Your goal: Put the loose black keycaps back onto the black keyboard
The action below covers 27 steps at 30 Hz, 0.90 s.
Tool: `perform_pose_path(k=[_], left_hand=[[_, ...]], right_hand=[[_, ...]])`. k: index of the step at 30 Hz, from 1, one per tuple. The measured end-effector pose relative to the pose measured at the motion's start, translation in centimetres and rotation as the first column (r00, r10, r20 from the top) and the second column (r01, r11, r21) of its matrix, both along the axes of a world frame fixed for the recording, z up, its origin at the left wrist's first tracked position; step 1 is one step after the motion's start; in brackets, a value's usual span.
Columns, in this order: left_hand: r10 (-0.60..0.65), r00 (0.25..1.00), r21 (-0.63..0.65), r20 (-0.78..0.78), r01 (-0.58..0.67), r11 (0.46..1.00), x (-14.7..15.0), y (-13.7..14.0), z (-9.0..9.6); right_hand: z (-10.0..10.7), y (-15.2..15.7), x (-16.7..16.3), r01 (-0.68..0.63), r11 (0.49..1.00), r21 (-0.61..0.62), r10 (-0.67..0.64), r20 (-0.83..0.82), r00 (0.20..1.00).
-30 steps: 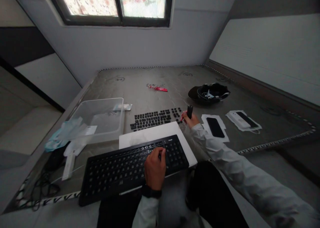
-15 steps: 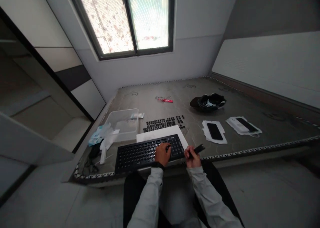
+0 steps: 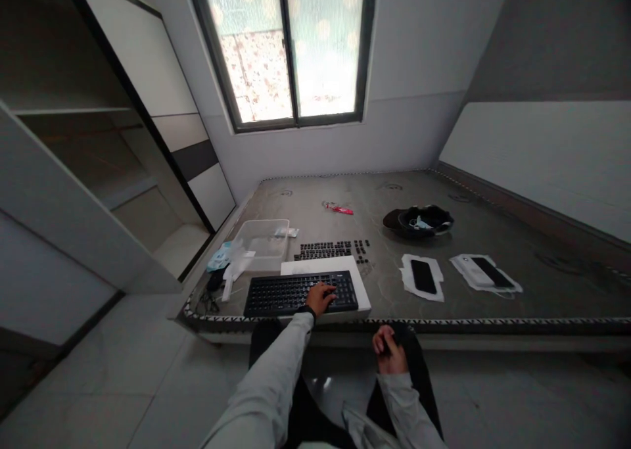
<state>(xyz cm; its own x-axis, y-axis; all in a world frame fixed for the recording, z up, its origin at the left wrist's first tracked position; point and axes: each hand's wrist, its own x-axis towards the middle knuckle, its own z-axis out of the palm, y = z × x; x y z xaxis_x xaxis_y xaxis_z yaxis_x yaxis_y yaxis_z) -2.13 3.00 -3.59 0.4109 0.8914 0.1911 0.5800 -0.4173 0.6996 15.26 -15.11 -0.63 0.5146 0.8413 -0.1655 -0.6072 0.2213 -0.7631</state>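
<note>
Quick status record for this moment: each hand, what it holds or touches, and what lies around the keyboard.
left hand: resting on the keys of the black keyboard, right part
right hand: off the mattress edge, above the lap, closed on a small dark tool; its type cannot be told
keyboard support: white board on the grey mattress
behind keyboard: rows of loose black keycaps
left of keycaps: clear plastic tub
right side: black phone on white paper, black cap, red wrapper

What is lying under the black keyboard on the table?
A white flat board or sheet lies under the black keyboard, showing along its far and right edges. The left hand rests on the keys. The rest underneath is covered.
</note>
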Motion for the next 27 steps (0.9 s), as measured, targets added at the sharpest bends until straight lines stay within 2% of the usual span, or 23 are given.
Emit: perform_pose_path(k=[4,9,12,16,20,24,27], left_hand=[[-0.003,1.000,-0.007,0.000,0.003,1.000,-0.1,0.4,-0.4],[0.031,0.999,0.003,0.018,-0.031,1.000,0.1,-0.1,-0.8],[0.052,0.998,0.003,0.030,-0.052,0.999,0.2,-0.4,-1.1],[0.056,0.998,-0.011,0.039,-0.055,0.998,0.2,-0.5,-1.2],[0.062,0.997,-0.029,0.047,-0.060,0.998,0.2,-0.6,-1.0],[0.063,0.996,-0.029,0.065,-0.061,0.998,0.2,-1.2,-0.7],[0.066,0.995,-0.027,0.080,-0.064,0.998,0.2,-1.4,-0.6]], right_hand=[[0.0,-1.0,0.4,-0.002,1.000,0.005,0.003,-0.028,1.000],[-0.7,-0.4,0.7,0.015,1.000,-0.012,-0.015,-0.019,1.000],[-1.3,0.5,0.6,0.009,0.999,-0.031,-0.010,-0.041,0.999],[-2.0,1.9,-0.3,-0.072,0.995,-0.063,0.068,-0.064,0.996],[-2.5,3.4,-1.7,-0.097,0.992,-0.084,0.101,0.043,0.994],[-2.4,5.2,-2.9,-0.051,0.996,-0.068,0.060,0.131,0.990],[-1.8,7.3,-3.3,-0.088,0.996,-0.021,0.089,0.065,0.994]])
